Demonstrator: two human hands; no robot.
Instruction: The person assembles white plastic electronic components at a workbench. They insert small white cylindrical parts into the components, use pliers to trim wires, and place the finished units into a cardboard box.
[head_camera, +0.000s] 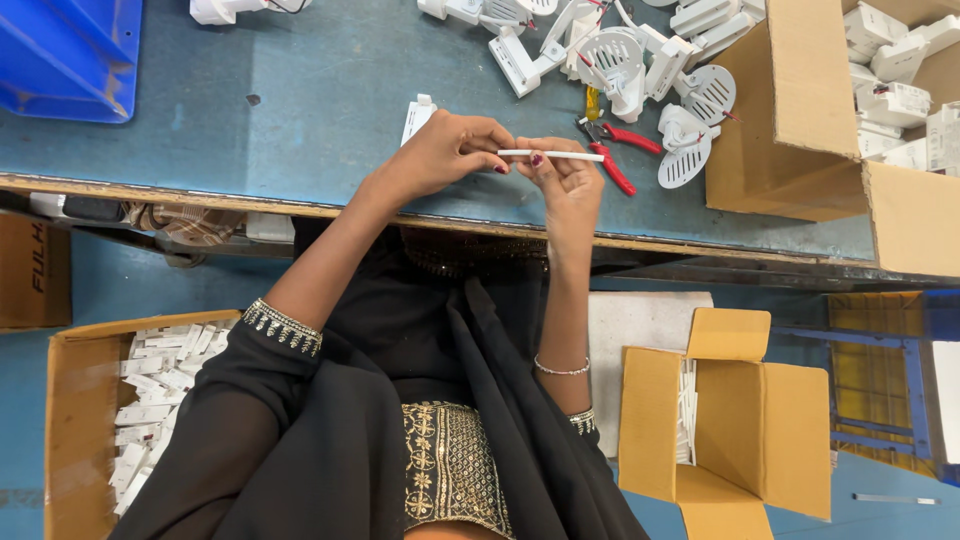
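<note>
Head view: the left hand (445, 150) and the right hand (562, 170) both pinch a thin white strip (551, 154), fingers closed on it, holding it level just above the blue worktable (300, 110). Red-handled pliers (612, 150) lie on the worktable just right of the strip, with a heap of white plastic parts (610, 60) beyond it. A small white piece (417, 117) lies just left of the strip. 1 open cardboard box (800, 110) sits well right of it.
</note>
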